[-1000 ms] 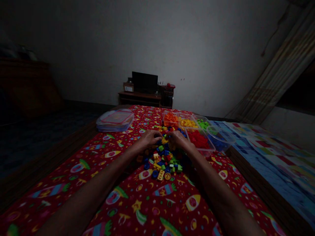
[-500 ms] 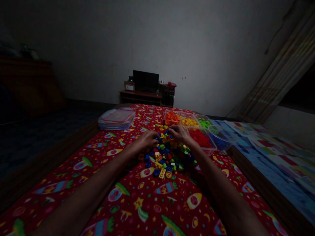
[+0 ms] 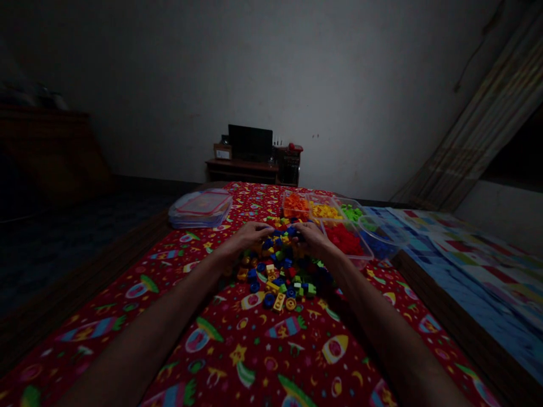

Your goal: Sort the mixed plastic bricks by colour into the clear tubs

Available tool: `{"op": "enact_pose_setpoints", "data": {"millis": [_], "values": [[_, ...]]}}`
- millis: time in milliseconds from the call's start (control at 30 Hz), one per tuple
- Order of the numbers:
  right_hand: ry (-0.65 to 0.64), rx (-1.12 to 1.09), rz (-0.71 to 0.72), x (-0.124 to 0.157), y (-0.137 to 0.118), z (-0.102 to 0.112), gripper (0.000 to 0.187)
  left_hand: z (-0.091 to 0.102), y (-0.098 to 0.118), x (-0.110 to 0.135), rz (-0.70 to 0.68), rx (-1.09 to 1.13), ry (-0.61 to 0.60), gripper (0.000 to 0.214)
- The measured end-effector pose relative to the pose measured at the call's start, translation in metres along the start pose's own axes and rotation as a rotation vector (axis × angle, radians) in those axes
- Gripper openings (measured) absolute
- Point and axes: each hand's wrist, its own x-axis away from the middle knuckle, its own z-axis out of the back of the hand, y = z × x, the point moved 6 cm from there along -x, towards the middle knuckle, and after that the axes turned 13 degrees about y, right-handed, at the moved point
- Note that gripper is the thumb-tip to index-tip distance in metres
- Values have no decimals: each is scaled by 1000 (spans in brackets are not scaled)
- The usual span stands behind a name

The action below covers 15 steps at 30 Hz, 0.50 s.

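A mixed pile of small toy building bricks (image 3: 271, 271) in blue, yellow, green and red lies on the red patterned cloth (image 3: 237, 356). Over the pile's far part, my left hand (image 3: 253, 230) has its fingers closed at the tips on a blue brick (image 3: 277, 232). Facing it, my right hand (image 3: 313, 236) pinches another blue brick (image 3: 292, 231). The two hands are a short gap apart. Dim light hides the bricks' exact shapes and whether they touch each other. Several yellow and blue round pieces lie at the pile's near edge.
Clear containers hold sorted bricks: orange (image 3: 296, 206), yellow (image 3: 324, 211), green (image 3: 352, 212), red (image 3: 344, 239) and blue (image 3: 384, 243). Stacked plastic lids (image 3: 200, 209) lie at the left. Beyond stands a desk with a monitor (image 3: 250, 141).
My left hand has lifted slightly from the pile with its blue brick. My right hand has lowered a little, and a blue brick now shows at its fingertips.
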Motion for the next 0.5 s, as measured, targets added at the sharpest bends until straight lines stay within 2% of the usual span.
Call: {"op": "enact_pose_setpoints", "data": {"millis": [100, 267, 400, 500], "values": [[17, 27, 6, 6, -2, -3, 20, -6, 9, 7, 45, 127, 3, 50], [-106, 234, 151, 16, -4, -17, 26, -11, 14, 10, 101, 212, 67, 47], [43, 457, 384, 8, -18, -5, 22, -7, 12, 5, 85, 185, 132, 47], [200, 639, 555, 2, -43, 22, 23, -1, 8, 0, 9, 33, 196, 45]]}}
